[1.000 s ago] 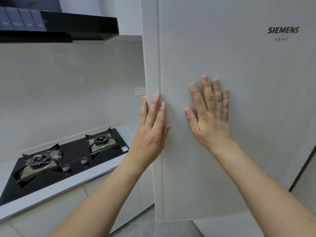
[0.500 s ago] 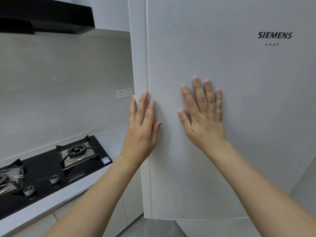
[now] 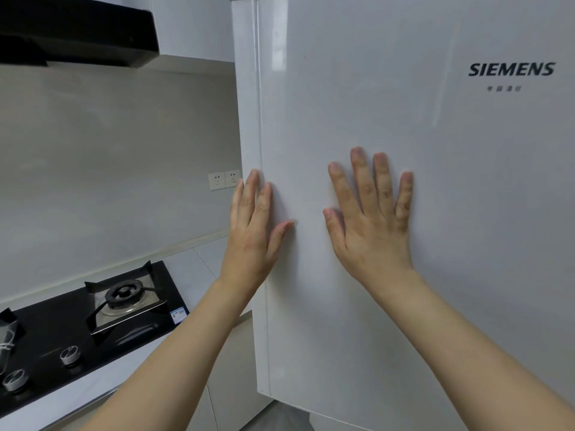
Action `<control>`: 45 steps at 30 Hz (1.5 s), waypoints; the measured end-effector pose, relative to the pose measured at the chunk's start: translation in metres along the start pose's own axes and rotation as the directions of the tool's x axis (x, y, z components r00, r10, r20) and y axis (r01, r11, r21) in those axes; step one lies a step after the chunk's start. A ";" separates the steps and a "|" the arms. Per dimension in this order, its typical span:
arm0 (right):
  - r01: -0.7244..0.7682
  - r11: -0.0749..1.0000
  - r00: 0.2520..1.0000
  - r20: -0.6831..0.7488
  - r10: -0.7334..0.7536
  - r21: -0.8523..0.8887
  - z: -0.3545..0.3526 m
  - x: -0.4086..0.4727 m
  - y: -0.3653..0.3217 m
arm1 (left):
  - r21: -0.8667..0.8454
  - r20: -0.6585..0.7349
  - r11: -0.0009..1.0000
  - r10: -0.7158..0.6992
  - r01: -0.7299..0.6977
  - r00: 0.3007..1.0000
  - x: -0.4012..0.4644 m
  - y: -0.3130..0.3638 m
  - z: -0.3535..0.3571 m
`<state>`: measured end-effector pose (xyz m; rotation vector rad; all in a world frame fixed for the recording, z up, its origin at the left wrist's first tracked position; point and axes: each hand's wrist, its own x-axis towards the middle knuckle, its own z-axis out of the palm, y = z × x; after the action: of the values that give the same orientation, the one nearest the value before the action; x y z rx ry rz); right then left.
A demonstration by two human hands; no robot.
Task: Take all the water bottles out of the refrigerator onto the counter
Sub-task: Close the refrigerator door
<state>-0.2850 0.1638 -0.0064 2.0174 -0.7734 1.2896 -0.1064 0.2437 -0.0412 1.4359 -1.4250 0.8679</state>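
The white refrigerator door [image 3: 435, 213] fills the right side of the view, with a dark brand name at its upper right. My left hand [image 3: 253, 231] lies flat with straight fingers on the door's left edge. My right hand [image 3: 370, 225] presses flat on the door face, fingers spread. The door hides the inside of the refrigerator, and no water bottles are in view. The white counter [image 3: 199, 269] runs along the wall at the left.
A black gas hob [image 3: 93, 318] with burners and two knobs is set into the counter at lower left. A black range hood [image 3: 77, 32] hangs at upper left. Wall sockets [image 3: 224, 179] sit beside the refrigerator. White cabinets stand below the counter.
The view has swung to the right, so the hob slid toward the left edge. Both hands stay flat on the door, and the door's edge looks closer to the refrigerator body.
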 end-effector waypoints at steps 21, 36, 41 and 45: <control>-0.097 0.965 0.987 0.101 0.124 -0.242 0.099 0.037 0.036 | -0.361 0.009 0.932 -0.023 0.024 1.000 0.064 -0.064 0.141; -0.120 0.914 0.979 0.105 0.173 -0.388 0.145 0.048 0.059 | -0.466 -0.016 0.884 0.035 -0.038 0.999 0.092 -0.083 0.219; -0.114 0.904 0.977 0.119 0.177 -0.412 0.158 0.050 0.072 | -0.503 -0.005 0.863 0.045 -0.041 0.999 0.102 -0.085 0.245; -0.109 0.885 0.972 0.140 0.191 -0.453 0.171 0.052 0.085 | -0.512 -0.004 0.857 0.076 -0.067 0.997 0.112 -0.087 0.272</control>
<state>-0.2336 -0.0269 -0.0002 1.7382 -1.2112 0.9078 -0.0418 -0.0557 -0.0407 0.9883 -1.5814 0.4635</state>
